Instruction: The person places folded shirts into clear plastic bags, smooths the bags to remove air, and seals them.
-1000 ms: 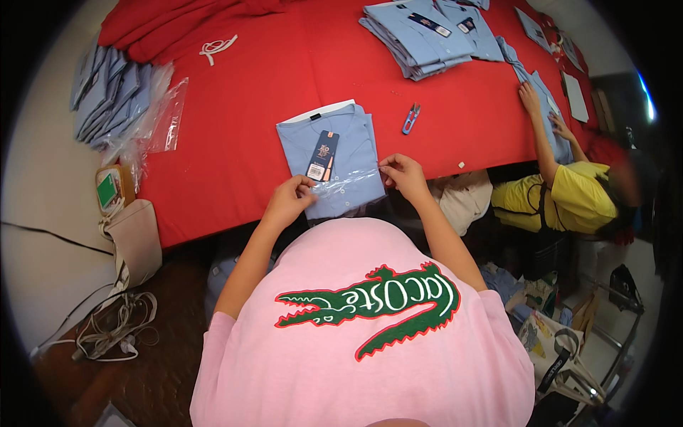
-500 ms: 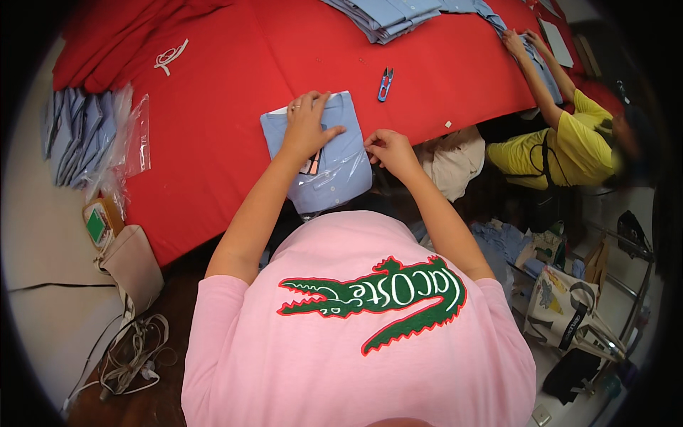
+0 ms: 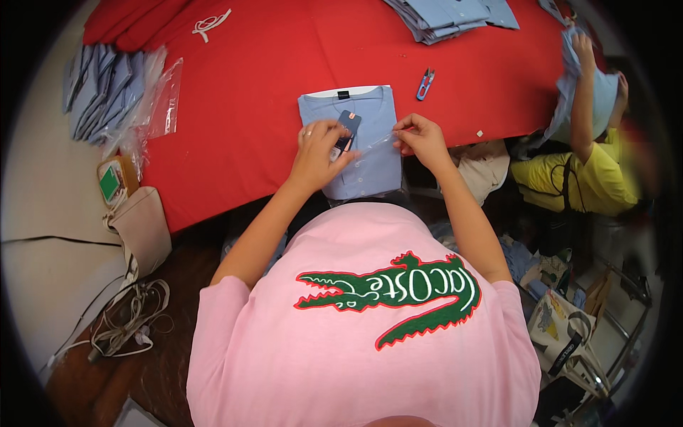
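A folded light blue shirt (image 3: 376,169) lies in front of me at the table's near edge, its collar end away from me and white card showing there. Clear plastic bag film (image 3: 377,144) stretches across its front, and the bag's lower part shows at the shirt's near end. My right hand (image 3: 421,139) pinches the film's edge at the shirt's right side. Over the shirt's left half, my left hand (image 3: 316,151) has thumb and fingers apart, fingertips at a dark hang tag (image 3: 348,122). Part of the tag is hidden behind the fingers.
Blue-handled thread snips (image 3: 425,84) lie beyond the shirt on the red-covered table (image 3: 249,107). Folded blue shirts (image 3: 445,16) are stacked at the back; more shirts (image 3: 107,85) and clear bags (image 3: 165,99) sit left. At right, a person in yellow (image 3: 597,174) handles blue cloth.
My left hand has drawn back from the collar end toward me, uncovering the tag and collar. My right hand still pinches the film. The co-worker has raised the blue cloth.
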Demonstrator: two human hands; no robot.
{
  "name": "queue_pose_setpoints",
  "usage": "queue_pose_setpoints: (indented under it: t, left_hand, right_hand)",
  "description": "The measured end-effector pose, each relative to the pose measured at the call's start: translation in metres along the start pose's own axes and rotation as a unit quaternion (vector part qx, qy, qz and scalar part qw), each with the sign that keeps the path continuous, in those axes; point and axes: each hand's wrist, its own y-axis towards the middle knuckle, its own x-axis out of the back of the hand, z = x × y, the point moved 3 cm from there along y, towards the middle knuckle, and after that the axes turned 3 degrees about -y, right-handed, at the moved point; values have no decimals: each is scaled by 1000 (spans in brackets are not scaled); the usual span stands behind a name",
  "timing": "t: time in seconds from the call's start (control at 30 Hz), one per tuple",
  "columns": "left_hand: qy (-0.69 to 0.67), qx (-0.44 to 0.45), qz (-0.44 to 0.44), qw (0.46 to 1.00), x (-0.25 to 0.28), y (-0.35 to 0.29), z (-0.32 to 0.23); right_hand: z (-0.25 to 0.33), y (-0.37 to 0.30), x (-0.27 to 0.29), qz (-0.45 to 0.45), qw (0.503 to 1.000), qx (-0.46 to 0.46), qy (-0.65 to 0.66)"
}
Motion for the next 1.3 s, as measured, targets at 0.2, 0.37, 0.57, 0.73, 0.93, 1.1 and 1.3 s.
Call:
queue_pose_setpoints:
  t: [0.2, 0.37, 0.57, 0.73, 0.93, 1.1, 1.3]
  left_hand:
    - [-170, 206, 37, 963, 11, -85, 40]
    - [-185, 192, -133, 955, 17, -68, 34]
    - [-147, 174, -27, 973, 18, -44, 58]
    - [-122, 157, 36, 979, 32, -22, 65]
    - [-15, 49, -48, 998, 35, 9, 61]
    - [61, 35, -93, 993, 33, 21, 65]
    - [50, 37, -13, 998, 38, 26, 83]
  right_hand:
    - [-20, 15, -3, 27, 993, 80, 79]
    - [-27, 30, -13, 13, 994, 87, -71]
    - [36, 19, -38, -98, 874, 263, -397]
    - [66, 83, -73, -140, 802, 438, -382]
    - [69, 132, -91, 24, 874, 256, -411]
    - [53, 134, -95, 59, 901, 269, -334]
    - [76, 83, -64, -42, 913, 328, -240]
